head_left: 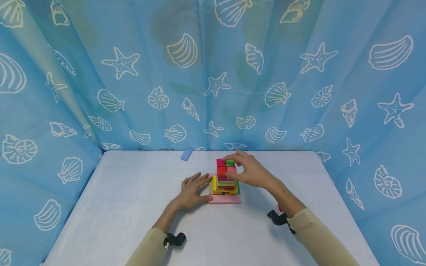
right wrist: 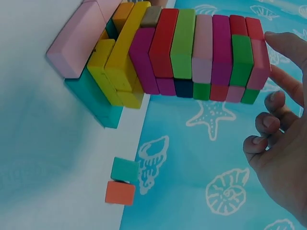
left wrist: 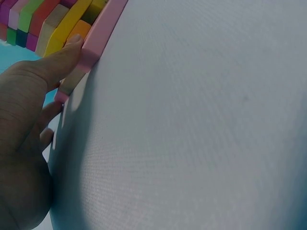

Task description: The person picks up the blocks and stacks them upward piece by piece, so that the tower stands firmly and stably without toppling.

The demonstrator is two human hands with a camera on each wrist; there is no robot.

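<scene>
A tower of coloured wooden blocks stands on a base with pink blocks in front and yellow blocks above them. My right hand is at the top, thumb and index finger curved around the uppermost blocks, near a pink block. Its other fingers are curled beside the tower. My left hand rests on the table by the base's left side, fingers spread. In the left wrist view, that thumb touches the base's edge near the pink block. The right index fingertip is partly hidden.
A blue block lies at the back edge of the white table. A teal block and an orange-red block lie beyond the tower. A red block is partly behind my right forearm. A shell-patterned curtain surrounds the table.
</scene>
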